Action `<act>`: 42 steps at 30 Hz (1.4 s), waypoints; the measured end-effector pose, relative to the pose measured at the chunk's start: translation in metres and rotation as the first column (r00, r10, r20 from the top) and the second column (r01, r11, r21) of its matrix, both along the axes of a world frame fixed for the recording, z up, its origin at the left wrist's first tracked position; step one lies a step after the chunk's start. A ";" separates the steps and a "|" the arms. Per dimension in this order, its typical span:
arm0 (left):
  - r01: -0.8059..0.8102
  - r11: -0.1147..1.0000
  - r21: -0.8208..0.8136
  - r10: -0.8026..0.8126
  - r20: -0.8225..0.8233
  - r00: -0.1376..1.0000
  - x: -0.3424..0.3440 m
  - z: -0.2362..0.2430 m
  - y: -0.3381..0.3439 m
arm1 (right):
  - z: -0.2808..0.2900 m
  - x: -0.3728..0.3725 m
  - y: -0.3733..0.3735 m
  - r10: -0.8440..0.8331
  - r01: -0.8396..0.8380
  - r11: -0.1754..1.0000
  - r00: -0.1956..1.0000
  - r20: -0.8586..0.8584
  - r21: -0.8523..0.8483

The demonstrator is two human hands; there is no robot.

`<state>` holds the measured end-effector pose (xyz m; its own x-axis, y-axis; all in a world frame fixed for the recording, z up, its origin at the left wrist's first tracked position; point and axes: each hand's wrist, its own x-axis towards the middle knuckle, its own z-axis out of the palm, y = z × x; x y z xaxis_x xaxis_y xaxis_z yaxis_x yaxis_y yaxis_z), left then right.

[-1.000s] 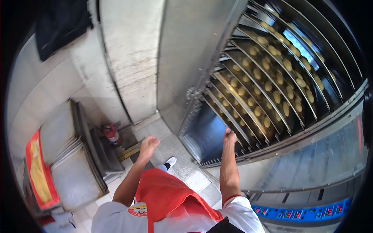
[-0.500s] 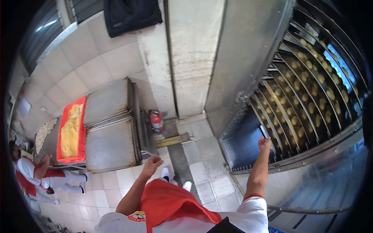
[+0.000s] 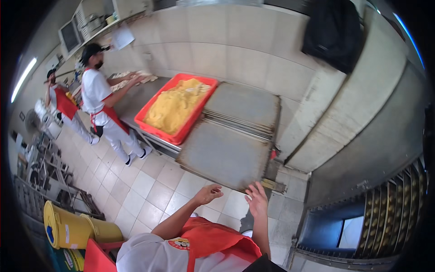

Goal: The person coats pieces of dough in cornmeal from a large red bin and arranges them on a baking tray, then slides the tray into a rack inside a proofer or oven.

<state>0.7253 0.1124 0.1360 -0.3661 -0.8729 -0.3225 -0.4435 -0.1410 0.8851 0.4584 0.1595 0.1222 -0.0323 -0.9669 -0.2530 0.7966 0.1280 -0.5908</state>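
Observation:
My left hand (image 3: 208,194) is held in front of my red apron, its fingers loosely bent and apart, with nothing in it. My right hand (image 3: 257,199) is raised beside it, fingers spread and empty, close to the near right corner of a stack of flat metal baking trays (image 3: 222,152). Whether its fingertips touch that corner I cannot tell. Behind this stack lies a second stack of trays (image 3: 244,102). To their left, a red plastic tub (image 3: 159,135) holds a heap of yellow crumbly stuff (image 3: 174,106).
Two people in white and red stand at left; the nearer person (image 3: 97,93) works at the metal table (image 3: 131,103). A tall rack (image 3: 392,217) with rows of small rounded pieces stands at lower right. Yellow buckets (image 3: 74,226) sit at lower left. A black bag (image 3: 333,34) hangs above.
My view has turned left, away from the rack. My right hand has left a rack shelf edge and come over to the trays, beside my left hand. A dark thing at its fingers is gone.

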 end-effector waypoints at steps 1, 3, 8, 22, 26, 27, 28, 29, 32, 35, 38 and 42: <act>-0.017 1.000 -0.003 0.017 -0.005 1.000 0.038 0.002 -0.006 | 0.005 0.031 -0.025 0.017 -0.017 1.000 1.000 -0.005 -0.003; -0.106 0.994 -0.034 0.106 -0.009 0.994 0.109 0.001 -0.012 | -0.001 0.087 -0.071 0.321 -0.318 0.946 0.944 -0.068 0.058; -0.413 0.910 -0.023 0.412 -0.043 0.910 0.273 0.004 -0.030 | 0.010 0.232 -0.155 0.390 -0.383 0.917 0.920 -0.040 0.112; -0.314 0.916 -0.250 0.345 0.092 0.934 0.423 0.030 -0.358 | 0.017 0.439 -0.446 0.126 -0.127 0.950 0.992 0.021 0.286; 0.008 0.839 -0.544 0.301 0.477 0.826 0.404 0.006 -0.470 | 0.001 0.457 -0.538 -0.105 0.077 0.915 0.993 0.051 0.396; -0.012 0.874 -0.487 0.300 0.520 0.800 0.393 -0.001 -0.495 | -0.002 0.462 -0.556 -0.164 0.089 0.905 0.975 0.150 0.416; -0.034 0.906 -0.421 0.292 0.565 0.772 0.388 -0.009 -0.512 | -0.002 0.472 -0.569 -0.220 0.091 0.889 0.944 0.245 0.449; -0.076 0.942 -0.327 0.242 0.504 0.829 0.378 -0.011 -0.541 | -0.003 0.473 -0.587 -0.279 0.181 0.879 0.945 0.168 0.442; -0.085 0.971 -0.222 0.165 0.372 0.913 0.354 -0.012 -0.587 | -0.014 0.463 -0.632 -0.414 0.382 0.823 0.910 -0.018 0.420; 0.051 0.948 -0.314 0.078 0.384 0.920 0.337 -0.014 -0.639 | -0.013 0.451 -0.679 -0.438 0.461 0.874 0.884 -0.164 0.155; 0.208 0.904 -0.374 -0.016 0.456 0.890 0.330 0.007 -0.702 | 0.010 0.427 -0.718 -0.061 0.165 0.980 0.775 -0.629 0.108; 0.336 0.887 -0.318 -0.055 0.649 0.759 0.340 0.049 -0.799 | 0.069 0.396 -0.777 0.251 0.004 0.966 0.212 -0.944 0.258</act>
